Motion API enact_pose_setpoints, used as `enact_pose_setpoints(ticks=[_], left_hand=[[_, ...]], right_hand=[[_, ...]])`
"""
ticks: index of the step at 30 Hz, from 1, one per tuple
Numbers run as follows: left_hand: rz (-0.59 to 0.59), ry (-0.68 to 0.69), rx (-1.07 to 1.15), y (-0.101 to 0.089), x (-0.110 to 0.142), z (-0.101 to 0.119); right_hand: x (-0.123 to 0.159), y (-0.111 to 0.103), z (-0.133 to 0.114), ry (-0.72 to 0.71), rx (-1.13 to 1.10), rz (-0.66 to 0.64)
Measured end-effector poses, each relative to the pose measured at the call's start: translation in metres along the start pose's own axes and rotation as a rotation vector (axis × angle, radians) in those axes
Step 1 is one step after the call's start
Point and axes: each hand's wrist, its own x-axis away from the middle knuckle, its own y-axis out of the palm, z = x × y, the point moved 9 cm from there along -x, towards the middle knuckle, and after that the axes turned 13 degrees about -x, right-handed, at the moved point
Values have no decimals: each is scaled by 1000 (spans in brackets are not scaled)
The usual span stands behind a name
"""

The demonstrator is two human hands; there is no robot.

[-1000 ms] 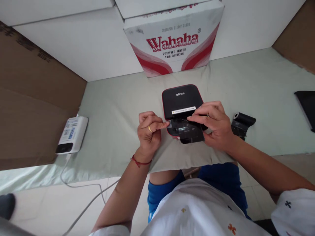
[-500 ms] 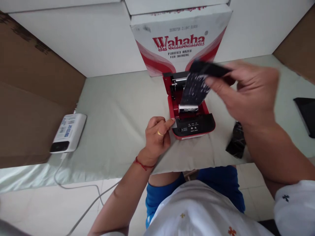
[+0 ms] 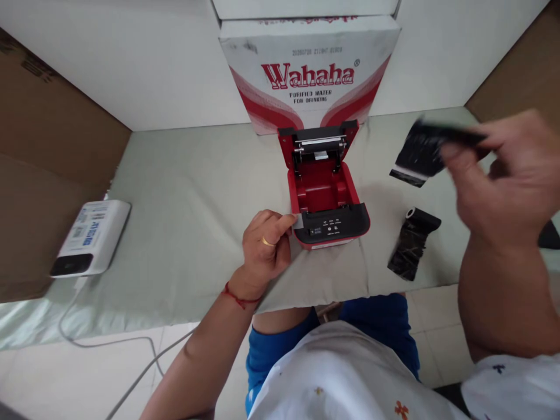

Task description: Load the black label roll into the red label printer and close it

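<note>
A small red-and-black printer (image 3: 317, 185) stands on the cloth with its lid tilted up, and its red inner bay holds no roll. My left hand (image 3: 268, 242) is closed at the printer's front left corner, its index finger and thumb on the edge beside a small grey patch. Raised to the right of the printer, my right hand (image 3: 503, 169) pinches a black ribbon (image 3: 426, 146), whose pale-striped lower end hangs free. The ribbon's upper part is blurred by motion. Below it, a second black ribbon roll (image 3: 409, 245) lies partly unwound on the cloth.
A white-and-red carton (image 3: 310, 76) stands right behind the printer. A white power bank (image 3: 91, 236) with a grey cable (image 3: 109, 342) lies at the left. Brown cardboard boxes (image 3: 48, 175) border the table's left side. A dark object (image 3: 549, 236) shows at the right edge.
My right hand has moved right, lifting the black ribbon with its roll out of the printer's bay. The second roll on the cloth is now uncovered. My left hand stays at the printer's corner.
</note>
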Motion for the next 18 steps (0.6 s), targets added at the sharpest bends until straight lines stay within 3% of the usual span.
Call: enact_pose_setpoints(ticks=[2,3,6,8,9,11,14,18], left_hand=[[-5,-14,21,0,0,-2],[-7,-24,27,0,1,-3],[-7,-50,43,2,2,-6],[-8,-55,41,3,3,-7],[-9,-56,37,4,3,-7],[-14,-57,31,5,3,-7],[-10,-59,31,4,2,-7],[-8,-57,25,4,2,-7]], right_hand=[[20,10,-12,-34,-39,85],[31,22,-16,-46,-101,49],[70,64,-25,-83,-262,-300],[90,69,-23,-38,-323,-426],[95,62,-20,8,-342,-410],[95,34,-1,143,-278,-206],[98,4,35,313,43,56],[100,28,73,272,206,-50]])
